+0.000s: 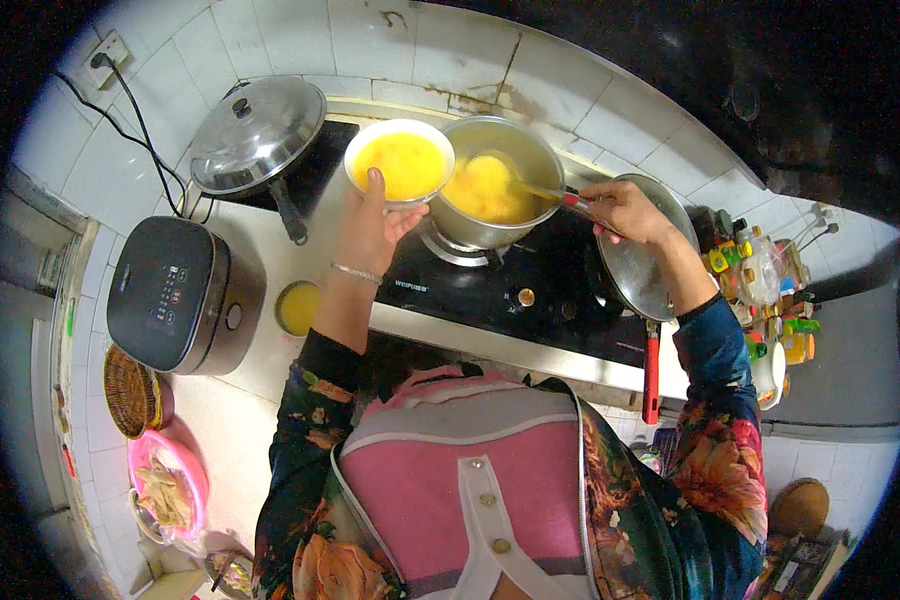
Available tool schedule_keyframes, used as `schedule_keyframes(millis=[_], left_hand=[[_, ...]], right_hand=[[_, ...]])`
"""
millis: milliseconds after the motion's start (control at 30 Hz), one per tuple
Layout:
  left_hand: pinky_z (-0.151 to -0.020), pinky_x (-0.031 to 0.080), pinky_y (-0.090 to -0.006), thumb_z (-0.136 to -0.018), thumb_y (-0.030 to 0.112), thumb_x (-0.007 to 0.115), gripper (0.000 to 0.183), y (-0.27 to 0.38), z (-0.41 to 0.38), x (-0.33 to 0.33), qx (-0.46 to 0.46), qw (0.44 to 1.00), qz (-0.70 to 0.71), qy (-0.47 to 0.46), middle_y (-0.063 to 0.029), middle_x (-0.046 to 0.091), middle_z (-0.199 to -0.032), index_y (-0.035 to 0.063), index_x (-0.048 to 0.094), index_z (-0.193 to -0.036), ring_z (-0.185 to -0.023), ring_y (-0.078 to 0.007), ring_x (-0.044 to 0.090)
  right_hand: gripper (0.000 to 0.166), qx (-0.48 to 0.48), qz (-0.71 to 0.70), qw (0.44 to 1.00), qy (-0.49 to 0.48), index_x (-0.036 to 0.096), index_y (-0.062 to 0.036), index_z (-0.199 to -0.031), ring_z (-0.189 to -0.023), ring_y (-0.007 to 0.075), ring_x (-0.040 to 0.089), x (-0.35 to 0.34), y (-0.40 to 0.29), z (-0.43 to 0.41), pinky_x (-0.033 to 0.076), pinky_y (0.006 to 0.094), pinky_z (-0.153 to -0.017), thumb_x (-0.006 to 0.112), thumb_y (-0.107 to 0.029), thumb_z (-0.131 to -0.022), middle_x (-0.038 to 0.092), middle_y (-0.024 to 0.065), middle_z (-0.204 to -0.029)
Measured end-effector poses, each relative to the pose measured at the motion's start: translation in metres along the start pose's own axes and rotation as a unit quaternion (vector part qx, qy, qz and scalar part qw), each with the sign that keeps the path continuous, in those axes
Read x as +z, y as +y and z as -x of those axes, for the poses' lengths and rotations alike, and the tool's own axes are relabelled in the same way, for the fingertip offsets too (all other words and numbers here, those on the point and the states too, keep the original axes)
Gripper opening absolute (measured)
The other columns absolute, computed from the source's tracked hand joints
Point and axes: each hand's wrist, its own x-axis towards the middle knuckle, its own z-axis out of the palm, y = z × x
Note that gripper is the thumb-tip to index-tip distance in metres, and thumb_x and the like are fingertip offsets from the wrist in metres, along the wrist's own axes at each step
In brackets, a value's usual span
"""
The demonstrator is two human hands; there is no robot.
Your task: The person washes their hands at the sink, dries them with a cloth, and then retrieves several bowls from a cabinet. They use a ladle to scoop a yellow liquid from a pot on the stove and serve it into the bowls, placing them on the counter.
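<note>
My left hand (375, 225) holds a white bowl (351, 171) by its side, thumb at the rim. Thick yellow food (401, 166), porridge-like, fills it almost to the brim. Just right of the bowl, a steel pot (495, 234) stands on the gas burner (457, 251). My right hand (626, 212) grips the red-and-metal handle of a ladle (581, 204). The ladle's head is down in the pot, in or just over more of the yellow food (480, 199). Its bowl is partly blurred, so its exact depth cannot be told.
A lidded wok (259, 142) stands back left, and a red-handled frying pan (630, 277) lies under my right forearm. On the left counter are a rice cooker (176, 300), another bowl of yellow food (298, 307), a wicker basket (129, 390) and a pink basin (199, 480). Condiment bottles (765, 277) crowd the right.
</note>
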Motion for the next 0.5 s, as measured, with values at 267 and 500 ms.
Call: schedule_keyframes(millis=[267,500], left_hand=[[-0.072,0.054,-0.0346,-0.094,0.048,0.051,0.053,-0.004,-0.003,0.004,0.003,1.0,0.017,0.008,-0.0122,0.059,-0.117,0.0144,0.036,-0.131,-0.089,-0.0279,0.066],[-0.072,0.055,-0.0346,-0.093,0.048,0.053,0.052,-0.011,-0.005,0.006,-0.007,1.0,0.0,-0.006,-0.0114,0.06,-0.115,0.0145,0.036,-0.128,-0.086,-0.0277,0.066]], right_hand=[[0.03,0.036,-0.116,0.992,-0.031,0.062,-0.0053,-0.119,-0.041,0.0035,0.046,-0.051,-0.023,0.026,0.034,0.0178,-0.034,0.052,-0.015,-0.092,0.062,0.0034,-0.064],[0.032,-0.026,-0.086,0.996,-0.015,0.059,-0.0006,-0.12,-0.038,0.0037,0.044,-0.107,-0.083,0.07,0.031,0.0182,-0.031,0.052,-0.015,-0.092,0.063,0.005,-0.064]])
